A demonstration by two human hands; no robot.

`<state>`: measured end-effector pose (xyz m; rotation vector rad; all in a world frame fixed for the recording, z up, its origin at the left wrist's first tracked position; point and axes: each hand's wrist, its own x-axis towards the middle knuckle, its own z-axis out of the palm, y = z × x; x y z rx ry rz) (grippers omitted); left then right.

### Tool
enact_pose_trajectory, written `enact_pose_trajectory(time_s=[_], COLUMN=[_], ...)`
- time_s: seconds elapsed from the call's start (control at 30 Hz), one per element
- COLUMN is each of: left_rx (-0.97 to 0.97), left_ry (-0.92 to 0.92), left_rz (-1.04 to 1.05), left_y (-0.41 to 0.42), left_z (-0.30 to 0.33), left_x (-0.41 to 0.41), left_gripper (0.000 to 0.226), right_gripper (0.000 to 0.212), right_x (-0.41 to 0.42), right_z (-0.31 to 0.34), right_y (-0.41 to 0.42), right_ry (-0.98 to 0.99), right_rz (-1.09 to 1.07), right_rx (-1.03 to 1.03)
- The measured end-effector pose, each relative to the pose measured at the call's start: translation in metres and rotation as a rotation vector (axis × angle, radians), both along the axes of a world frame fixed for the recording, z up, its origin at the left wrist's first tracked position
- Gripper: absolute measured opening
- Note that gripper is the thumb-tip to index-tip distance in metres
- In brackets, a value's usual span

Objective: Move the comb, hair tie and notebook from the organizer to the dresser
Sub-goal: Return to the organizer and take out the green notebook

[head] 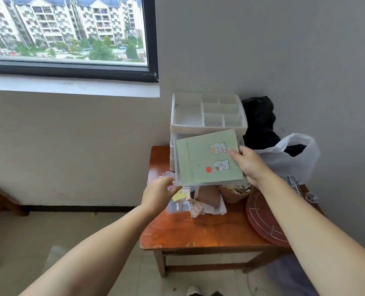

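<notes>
Both forearms are reaching in; I'm pinching the pale green paper notebook [209, 157] by its right edge with my right hand [248, 162], lifting it flat above the clear plastic drawer [177, 183] of the white compartmented organizer [188, 110]; my left hand [159, 192] is gripping the drawer's front, steadying it; I'd keep the notebook level while drawing it clear.

Home room: cluttered wooden table [198, 231], window [70, 35]

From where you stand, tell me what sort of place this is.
Probably a room in an upper-floor flat, likely a bedroom corner. A dark-framed window overlooks apartment blocks from above, a small worn orange-brown wooden table stands against the plain wall, and it carries a white plastic compartment organizer and household clutter.
</notes>
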<state>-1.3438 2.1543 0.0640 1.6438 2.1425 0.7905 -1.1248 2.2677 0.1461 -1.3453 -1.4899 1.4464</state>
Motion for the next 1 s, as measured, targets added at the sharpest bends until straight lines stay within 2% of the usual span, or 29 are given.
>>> enact_pose_trajectory(time_s=[0.1, 0.17, 0.27, 0.33, 0.4, 0.5, 0.6, 0.77, 1.0], left_rx=[0.031, 0.041, 0.053, 0.072, 0.086, 0.115, 0.125, 0.166, 0.071], left_ry=[-0.001, -0.007, 0.037, 0.070, 0.104, 0.094, 0.032, 0.062, 0.121], left_rz=[-0.009, -0.005, -0.036, -0.057, -0.084, -0.078, -0.056, -0.025, 0.179], left_y=[0.001, 0.002, 0.008, 0.011, 0.012, 0.016, 0.025, 0.058, 0.103], left_z=[0.004, 0.007, 0.011, 0.013, 0.013, 0.013, 0.018, 0.031, 0.042], left_x=[-0.007, -0.014, -0.022, -0.023, -0.025, -0.031, -0.038, -0.030, -0.036], left_gripper=[0.035, 0.034, 0.035, 0.036, 0.036, 0.033, 0.029, 0.032, 0.038], right_gripper=[0.016, 0.027, 0.033, 0.027, 0.025, 0.027, 0.023, 0.021, 0.025], right_x=[0.031, 0.053, 0.062, 0.048, 0.029, 0.008, 0.002, 0.004, -0.014], right_z=[0.028, 0.043, 0.046, 0.034, 0.019, 0.007, 0.008, 0.014, 0.017], right_y=[-0.020, -0.033, -0.050, -0.059, -0.058, -0.044, -0.026, 0.016, 0.063], right_ry=[0.245, 0.245, 0.003, -0.320, -0.644, -0.817, -0.820, -0.793, -0.759], right_rz=[0.050, 0.171, 0.453, 0.612, 0.708, 0.810, 0.866, 0.864, 0.835], right_rx=[0.017, -0.027, -0.065, 0.025, 0.197, 0.275, 0.278, 0.312, 0.307])
